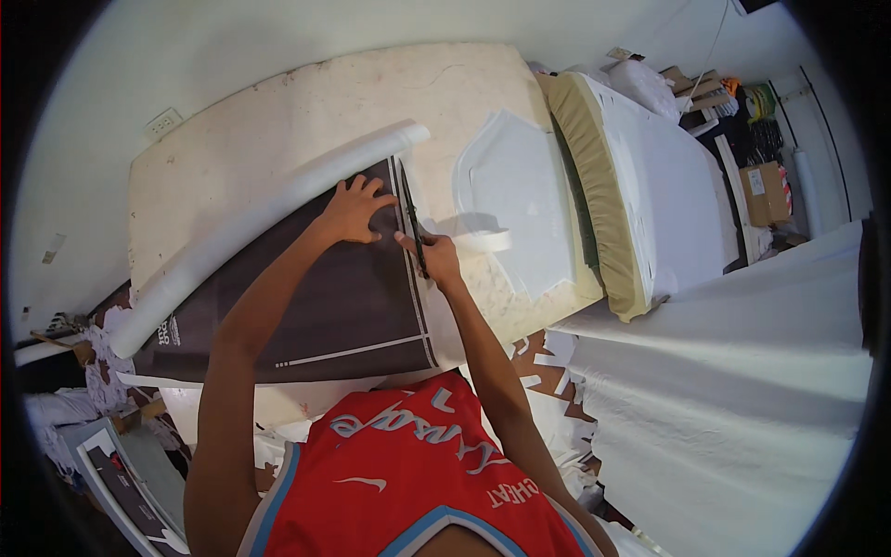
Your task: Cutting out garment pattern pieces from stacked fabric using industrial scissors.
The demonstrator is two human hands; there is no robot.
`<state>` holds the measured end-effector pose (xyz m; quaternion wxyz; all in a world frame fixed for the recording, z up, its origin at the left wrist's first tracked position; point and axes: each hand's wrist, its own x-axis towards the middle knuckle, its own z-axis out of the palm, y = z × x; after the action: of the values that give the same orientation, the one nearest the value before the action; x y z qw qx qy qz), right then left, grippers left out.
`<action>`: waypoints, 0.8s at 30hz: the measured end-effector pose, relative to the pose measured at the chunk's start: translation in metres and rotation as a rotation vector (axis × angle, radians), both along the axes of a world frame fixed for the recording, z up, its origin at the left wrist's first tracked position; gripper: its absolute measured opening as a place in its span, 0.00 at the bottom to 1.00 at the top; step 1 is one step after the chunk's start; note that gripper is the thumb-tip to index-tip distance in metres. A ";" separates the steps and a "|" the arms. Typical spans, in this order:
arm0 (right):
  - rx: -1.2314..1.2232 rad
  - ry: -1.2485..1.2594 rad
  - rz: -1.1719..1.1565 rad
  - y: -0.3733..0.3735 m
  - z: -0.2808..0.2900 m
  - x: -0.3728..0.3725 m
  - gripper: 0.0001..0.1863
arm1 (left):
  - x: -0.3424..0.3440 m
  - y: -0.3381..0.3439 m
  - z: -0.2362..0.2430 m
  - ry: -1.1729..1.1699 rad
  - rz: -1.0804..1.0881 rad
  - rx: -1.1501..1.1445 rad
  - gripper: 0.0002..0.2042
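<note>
A dark printed sheet (325, 288) with white border lines lies on the pale table before me, its far side wound into a long white roll (269, 209). My left hand (357, 212) presses flat on the sheet near its far right corner, fingers spread. Just to the right, my right hand (436, 255) grips black scissors (414, 221), their blades pointing away from me along the sheet's right border. A curled white strip (487, 241) lies beside my right hand. Whether the blades are parted is hard to make out.
White paper pattern pieces (515, 190) lie flat on the table (399, 84) to the right. Past them stands a thick stack of white sheets (668, 186) with a tan cloth edge. White fabric (724, 371) spreads at lower right; paper scraps (557, 371) litter the floor. A cardboard box (766, 193) sits far right.
</note>
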<state>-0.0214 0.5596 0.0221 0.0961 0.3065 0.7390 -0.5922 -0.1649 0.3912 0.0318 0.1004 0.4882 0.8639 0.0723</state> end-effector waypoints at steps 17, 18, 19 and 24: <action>0.057 -0.009 0.084 0.009 0.005 -0.023 0.30 | -0.005 -0.003 -0.001 0.067 -0.018 0.068 0.33; 0.082 -0.001 0.089 0.009 0.005 -0.021 0.30 | -0.016 0.001 -0.008 -0.070 0.050 0.130 0.31; 0.083 0.005 0.092 0.009 0.006 -0.022 0.30 | -0.029 0.002 -0.015 -0.205 0.121 0.190 0.29; 0.098 -0.020 0.089 0.001 0.013 -0.021 0.31 | -0.080 0.003 -0.017 0.178 0.099 0.200 0.24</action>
<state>-0.0426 0.5608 0.0353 0.1147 0.2833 0.7790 -0.5475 -0.2454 0.3947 0.0144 -0.0295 0.4571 0.8809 0.1192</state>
